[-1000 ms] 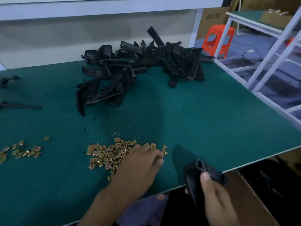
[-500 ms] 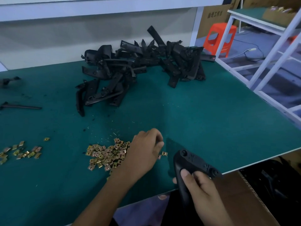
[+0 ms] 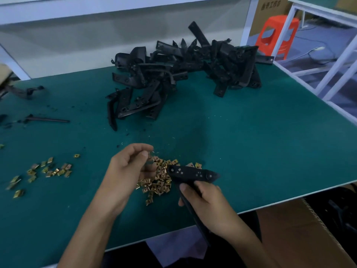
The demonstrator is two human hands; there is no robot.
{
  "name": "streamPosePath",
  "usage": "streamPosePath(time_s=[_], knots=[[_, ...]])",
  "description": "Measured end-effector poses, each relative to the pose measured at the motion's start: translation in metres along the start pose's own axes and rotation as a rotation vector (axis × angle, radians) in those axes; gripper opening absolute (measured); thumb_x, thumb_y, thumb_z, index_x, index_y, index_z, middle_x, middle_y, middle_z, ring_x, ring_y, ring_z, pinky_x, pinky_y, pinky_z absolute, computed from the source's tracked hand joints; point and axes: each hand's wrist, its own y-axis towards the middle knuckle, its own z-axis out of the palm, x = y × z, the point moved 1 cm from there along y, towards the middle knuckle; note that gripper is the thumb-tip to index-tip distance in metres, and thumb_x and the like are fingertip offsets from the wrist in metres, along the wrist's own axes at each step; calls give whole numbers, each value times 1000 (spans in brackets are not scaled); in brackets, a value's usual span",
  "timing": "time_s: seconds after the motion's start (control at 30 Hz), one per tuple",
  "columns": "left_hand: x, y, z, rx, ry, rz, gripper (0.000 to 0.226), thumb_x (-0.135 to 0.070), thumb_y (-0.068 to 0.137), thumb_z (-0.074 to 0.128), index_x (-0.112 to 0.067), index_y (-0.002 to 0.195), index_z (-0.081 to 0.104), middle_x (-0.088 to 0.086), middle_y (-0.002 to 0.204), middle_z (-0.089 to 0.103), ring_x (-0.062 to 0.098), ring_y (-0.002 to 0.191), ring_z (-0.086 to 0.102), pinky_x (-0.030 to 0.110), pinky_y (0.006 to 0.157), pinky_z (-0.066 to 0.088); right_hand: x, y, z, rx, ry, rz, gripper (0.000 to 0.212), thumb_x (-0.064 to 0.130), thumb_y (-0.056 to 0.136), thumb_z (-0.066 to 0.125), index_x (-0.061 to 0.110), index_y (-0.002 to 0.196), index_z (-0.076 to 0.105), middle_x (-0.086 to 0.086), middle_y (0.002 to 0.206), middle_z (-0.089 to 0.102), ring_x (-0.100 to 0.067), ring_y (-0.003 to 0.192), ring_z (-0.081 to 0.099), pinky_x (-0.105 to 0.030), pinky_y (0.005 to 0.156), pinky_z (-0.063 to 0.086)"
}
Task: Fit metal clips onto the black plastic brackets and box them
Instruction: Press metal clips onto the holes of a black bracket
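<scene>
**Q:** Entry for this frame. What do you log first?

**A:** I log the green tabletop (image 3: 260, 151), which fills most of the frame. On its far side, upper centre, lies a tangled pile of black brackets (image 3: 183, 74). At lower right, below the tabletop's near edge, I see part of an open cardboard box (image 3: 301, 240). An orange stool (image 3: 276, 33) stands on the floor at upper right.

**Q:** Hands?

**A:** Both are at lower centre. The right hand (image 3: 206, 204) has its fingers and thumb wrapped round one bracket (image 3: 193, 174). The bracket's perforated end points left, just above the tabletop. Its other leg runs down past the near edge.

The left hand (image 3: 129, 171) is raised with its fingers curled and the thumb meeting the fingertips. I cannot tell whether it pinches anything, because that spot is too small and blurred.

**Q:** Clips?

**A:** A heap of metal clips (image 3: 158, 182) lies between the two hands, partly under the bracket's tip. A thinner scatter of clips (image 3: 48, 171) lies well apart, at middle left. A thin black rod (image 3: 48, 119) lies alone above that scatter.
</scene>
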Motion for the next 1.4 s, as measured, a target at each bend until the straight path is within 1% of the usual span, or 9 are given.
streamPosePath(time_s=[0.17, 0.37, 0.47, 0.6, 0.73, 0.97, 1.03, 1.23, 1.4], knots=[[5, 1, -5, 28, -250, -141, 14, 5, 90, 65, -4, 98, 72, 8, 79, 73, 15, 71, 72, 20, 65, 59, 1, -2, -1, 14, -59, 0, 28, 48, 102, 49, 40, 80, 65, 25, 68, 67, 2, 62, 61, -11, 53, 37], [-1, 1, 2, 218, -250, -52, 22, -19, 77, 70, -19, 97, 81, -5, 76, 65, 6, 70, 61, 16, 72, 55, 1, -3, -2, 22, -104, -19, 35, 42, 104, 51, 29, 75, 65, 27, 69, 66, 2, 64, 62, -13, 56, 38], [-5, -1, 8, 251, -194, -13, 23, -15, 83, 68, -16, 104, 76, -5, 79, 66, 10, 73, 63, 18, 75, 56, 1, -2, -2, 22, -123, -40, 35, 40, 105, 51, 31, 73, 64, 29, 66, 64, 3, 63, 61, -12, 56, 37], [-6, 0, 10, 246, -82, 6, 16, -4, 95, 61, -16, 93, 72, -2, 75, 64, 11, 74, 61, 19, 75, 54, 0, -1, -1, 15, -126, -56, 35, 39, 104, 51, 31, 73, 64, 28, 67, 64, 3, 64, 62, -11, 56, 38], [-5, -1, 11, 274, 3, 19, 19, -5, 101, 55, -17, 96, 68, -1, 84, 69, 10, 79, 61, 22, 76, 53, -1, -1, -1, 23, -122, -58, 35, 39, 105, 50, 29, 74, 64, 26, 70, 66, 0, 66, 63, -12, 57, 38], [-11, -5, 16, 355, 317, 183, 34, -10, 102, 54, -36, 107, 75, -20, 85, 69, -5, 85, 61, 9, 77, 46, -1, -2, -1, 28, -83, -36, 37, 44, 104, 49, 27, 75, 64, 18, 72, 68, -4, 65, 63, -18, 58, 42], [-12, -6, 16, 368, 374, 203, 29, -13, 101, 57, -36, 111, 71, -15, 90, 70, -1, 89, 64, 13, 80, 48, 0, -2, -1, 36, -78, -24, 37, 43, 105, 49, 25, 76, 63, 17, 74, 69, -4, 67, 64, -19, 60, 43], [-15, -2, 17, 402, 494, 242, 18, -13, 97, 64, -29, 100, 71, -14, 91, 72, 2, 85, 66, 16, 78, 50, 2, -1, -2, 67, -90, 10, 39, 41, 106, 49, 17, 79, 64, 22, 64, 64, 0, 57, 57, -16, 54, 36], [-13, -2, 21, 400, 480, 188, 17, -13, 95, 66, -27, 97, 75, -6, 93, 77, 11, 91, 71, 33, 89, 55, 2, 0, -2, 88, -105, -7, 40, 42, 106, 47, 18, 78, 63, 23, 63, 63, 0, 55, 57, -15, 53, 36]])
